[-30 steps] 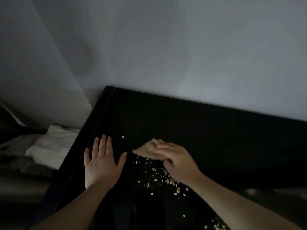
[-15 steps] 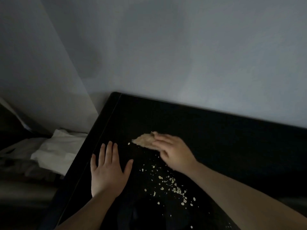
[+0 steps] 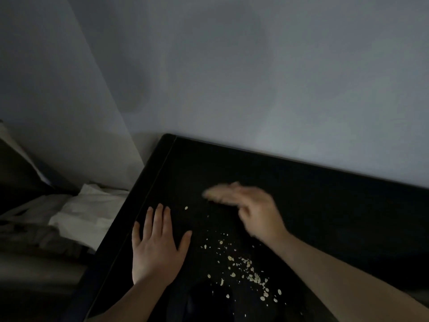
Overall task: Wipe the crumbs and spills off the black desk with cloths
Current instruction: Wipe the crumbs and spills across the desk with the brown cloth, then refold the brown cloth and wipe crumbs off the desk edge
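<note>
Fingers [image 3: 159,219] of left hand [image 3: 155,252] spread flat on black desk [image 3: 325,217] against grey wall [image 3: 255,89]; right hand [image 3: 257,214] blurred, grip unclear.

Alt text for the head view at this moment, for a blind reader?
A person's right hand, motion-blurred, presses a tan cloth on a black desk beyond scattered pale crumbs, while the left hand lies flat on the desk near its left edge. Crumpled white material lies off the desk to the left, below a grey wall.
</note>
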Demonstrator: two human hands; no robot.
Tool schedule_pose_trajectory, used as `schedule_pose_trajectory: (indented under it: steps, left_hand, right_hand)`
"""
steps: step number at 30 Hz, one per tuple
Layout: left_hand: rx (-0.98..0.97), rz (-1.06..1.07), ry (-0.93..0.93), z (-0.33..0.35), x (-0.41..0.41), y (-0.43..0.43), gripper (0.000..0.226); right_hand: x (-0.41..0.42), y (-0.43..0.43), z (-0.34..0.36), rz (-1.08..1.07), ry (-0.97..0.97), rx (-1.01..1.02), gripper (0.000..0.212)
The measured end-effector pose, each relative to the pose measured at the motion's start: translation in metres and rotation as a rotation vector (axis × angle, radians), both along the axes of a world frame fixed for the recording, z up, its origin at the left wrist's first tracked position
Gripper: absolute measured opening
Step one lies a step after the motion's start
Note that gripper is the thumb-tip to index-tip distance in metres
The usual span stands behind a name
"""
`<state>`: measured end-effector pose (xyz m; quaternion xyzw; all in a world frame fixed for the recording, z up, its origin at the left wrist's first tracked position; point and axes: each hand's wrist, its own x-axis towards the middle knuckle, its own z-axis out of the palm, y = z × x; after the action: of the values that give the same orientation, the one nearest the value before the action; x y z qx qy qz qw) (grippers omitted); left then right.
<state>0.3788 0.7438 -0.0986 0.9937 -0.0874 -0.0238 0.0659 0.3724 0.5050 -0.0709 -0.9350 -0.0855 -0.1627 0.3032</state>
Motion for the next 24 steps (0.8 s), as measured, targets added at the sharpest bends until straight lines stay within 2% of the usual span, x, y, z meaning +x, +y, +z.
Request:
schedule_pose_trajectory:
  steps: [3,4,5,11,14,16,18,20,22,24]
  left_hand:
    - [0.015,-0.004,-0.001,-0.002,0.000,0.001,0.087]
    - [0.021,-0.005,0.003,-0.002,0.001,0.001,0.087]
    - [0.025,-0.007,0.005,-0.002,0.001,0.001,0.085]
    - [0.009,-0.013,-0.025,-0.004,0.003,0.001,0.077]
    - [-0.058,-0.020,-0.027,-0.001,0.002,0.003,0.078]
    - [-0.195,-0.014,-0.024,0.003,0.003,0.005,0.079]
    - [-0.373,0.025,-0.026,0.007,0.002,0.008,0.077]
    - [-0.490,0.063,-0.011,0.011,0.002,0.009,0.067]
    - [-0.494,0.063,0.069,0.016,0.006,0.010,0.050]
    - [-0.420,0.027,0.176,0.023,0.011,0.011,0.046]
  right_hand:
    - [0.042,-0.028,-0.009,-0.615,0.202,-0.055,0.047]
    - [0.056,-0.028,-0.011,-0.706,0.274,-0.075,0.046]
    - [0.068,-0.023,-0.012,-0.701,0.303,-0.077,0.046]
    - [0.118,0.038,-0.008,-0.179,0.274,-0.019,0.054]
    - [0.094,0.065,-0.012,0.115,0.245,0.019,0.050]
    - [0.068,0.070,-0.012,0.256,0.277,0.018,0.046]
    - [0.041,0.067,-0.006,0.344,0.336,0.030,0.042]
    - [0.016,0.062,0.004,0.396,0.424,0.033,0.038]
    - [-0.005,0.058,0.015,0.413,0.504,0.014,0.036]
    - [-0.020,0.052,0.028,0.393,0.629,0.020,0.035]
